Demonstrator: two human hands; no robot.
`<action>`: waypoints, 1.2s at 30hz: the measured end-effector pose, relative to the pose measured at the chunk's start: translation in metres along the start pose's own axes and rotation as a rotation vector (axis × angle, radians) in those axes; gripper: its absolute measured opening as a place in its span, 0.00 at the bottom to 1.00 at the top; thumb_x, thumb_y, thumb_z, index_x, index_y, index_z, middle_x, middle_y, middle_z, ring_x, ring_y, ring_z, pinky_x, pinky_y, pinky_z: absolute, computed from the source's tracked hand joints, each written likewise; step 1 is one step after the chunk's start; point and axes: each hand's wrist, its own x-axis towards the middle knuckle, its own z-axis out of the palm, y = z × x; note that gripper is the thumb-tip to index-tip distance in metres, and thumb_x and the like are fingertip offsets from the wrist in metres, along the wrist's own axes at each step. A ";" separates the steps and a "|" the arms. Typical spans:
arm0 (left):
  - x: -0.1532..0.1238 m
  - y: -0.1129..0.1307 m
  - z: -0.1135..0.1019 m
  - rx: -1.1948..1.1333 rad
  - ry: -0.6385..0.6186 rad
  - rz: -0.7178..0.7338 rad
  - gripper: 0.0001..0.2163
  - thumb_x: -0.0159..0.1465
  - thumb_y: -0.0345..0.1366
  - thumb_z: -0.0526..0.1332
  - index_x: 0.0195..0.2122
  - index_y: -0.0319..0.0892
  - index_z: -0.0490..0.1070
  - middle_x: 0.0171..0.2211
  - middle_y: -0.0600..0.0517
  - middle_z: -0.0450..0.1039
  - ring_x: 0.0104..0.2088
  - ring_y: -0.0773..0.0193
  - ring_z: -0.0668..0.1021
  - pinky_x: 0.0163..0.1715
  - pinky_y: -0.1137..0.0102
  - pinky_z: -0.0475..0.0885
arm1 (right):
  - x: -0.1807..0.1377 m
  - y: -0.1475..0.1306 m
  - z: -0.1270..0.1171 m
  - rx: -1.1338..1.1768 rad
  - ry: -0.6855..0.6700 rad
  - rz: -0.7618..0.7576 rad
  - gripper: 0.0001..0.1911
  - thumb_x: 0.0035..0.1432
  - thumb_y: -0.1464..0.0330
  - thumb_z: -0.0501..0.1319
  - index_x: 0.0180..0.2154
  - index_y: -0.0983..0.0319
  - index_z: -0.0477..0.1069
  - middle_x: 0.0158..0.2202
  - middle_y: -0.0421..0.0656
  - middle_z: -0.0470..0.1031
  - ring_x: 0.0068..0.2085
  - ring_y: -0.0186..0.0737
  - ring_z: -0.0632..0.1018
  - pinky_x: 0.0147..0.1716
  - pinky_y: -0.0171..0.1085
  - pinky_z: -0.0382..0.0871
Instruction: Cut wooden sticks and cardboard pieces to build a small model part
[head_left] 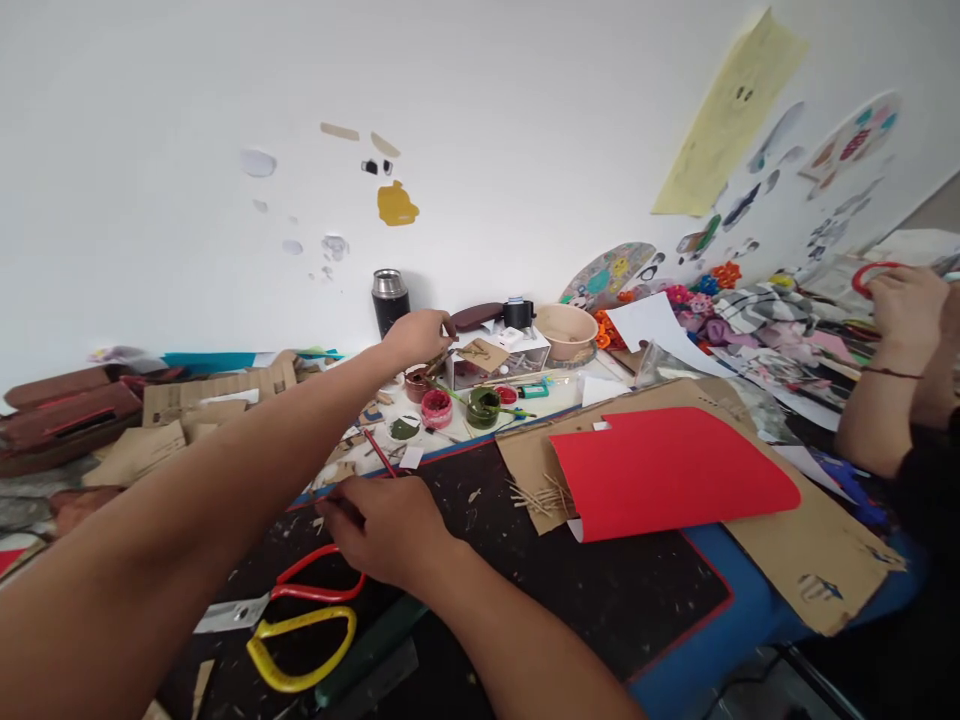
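Your left hand (418,336) reaches to mid-frame, fingertips on a thin brush above the paint pots (437,408); your right hand (386,528) rests lower centre beside red-and-yellow scissors (300,620).

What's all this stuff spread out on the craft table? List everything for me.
Scissors: one pair, red and yellow handles, near edge on the black mat.
Red paper: one sheet, on brown cardboard, right of centre.
Paint pots: several, red, green and brown, mid-table.
Flask: one, black and silver, by the wall.
Bowl: one, beige, at the back.
Thin sticks: a small tan heap, at the cardboard's left edge.
Cardboard scraps: a brown pile, far left.
Another person's hand: one, far right, holding something with a red loop.
Left hand: stretched towards the back, fingers pinched on something small that I cannot make out.
Right hand: on the mat, beside the scissors.
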 end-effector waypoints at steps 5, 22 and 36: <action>0.024 0.008 0.007 0.064 -0.012 -0.008 0.14 0.63 0.41 0.65 0.48 0.45 0.83 0.44 0.44 0.85 0.48 0.48 0.83 0.46 0.64 0.74 | 0.002 -0.001 -0.005 -0.029 -0.054 0.009 0.17 0.75 0.56 0.57 0.49 0.57 0.80 0.42 0.44 0.87 0.42 0.46 0.87 0.36 0.37 0.72; 0.037 0.015 0.013 0.106 -0.121 0.018 0.15 0.56 0.41 0.69 0.44 0.50 0.86 0.44 0.46 0.85 0.43 0.51 0.82 0.39 0.68 0.72 | 0.003 0.000 -0.011 -0.088 -0.160 -0.032 0.19 0.75 0.55 0.55 0.47 0.57 0.80 0.41 0.45 0.87 0.39 0.50 0.86 0.37 0.43 0.79; 0.037 0.009 0.010 0.070 -0.129 0.031 0.15 0.59 0.42 0.66 0.45 0.47 0.86 0.40 0.45 0.85 0.41 0.51 0.82 0.39 0.67 0.72 | 0.004 0.002 -0.009 -0.099 -0.174 -0.044 0.18 0.75 0.55 0.56 0.46 0.59 0.80 0.42 0.46 0.86 0.40 0.49 0.86 0.38 0.43 0.80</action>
